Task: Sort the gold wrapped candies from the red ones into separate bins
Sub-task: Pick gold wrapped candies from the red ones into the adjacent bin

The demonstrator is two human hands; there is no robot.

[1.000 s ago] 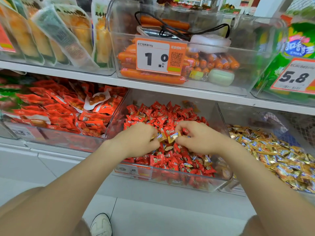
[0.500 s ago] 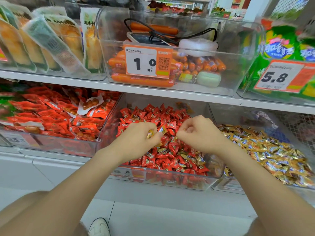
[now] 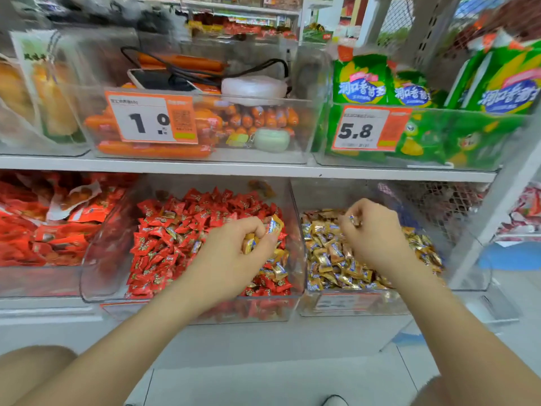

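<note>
The person's left hand (image 3: pixel 234 253) is curled tight around a few gold foil-wrapped candies (image 3: pixel 274 225), hovering over the clear plastic bin (image 3: pixel 96 259) piled with red wrapped candies (image 3: pixel 175 230). A few gold strays (image 3: pixel 279 269) sit mixed into that pile near its front right corner. The right hand (image 3: pixel 377 238) is over the neighbouring clear bin (image 3: pixel 471 268) full of gold candies (image 3: pixel 330 259), fingertips pinching one small shiny candy (image 3: pixel 354 221). It's pretty blurry tbh. The shelf above has an orange price tag reading 1.0 (image 3: pixel 150 118) and some green snack bags (image 3: pixel 363 80).
</note>
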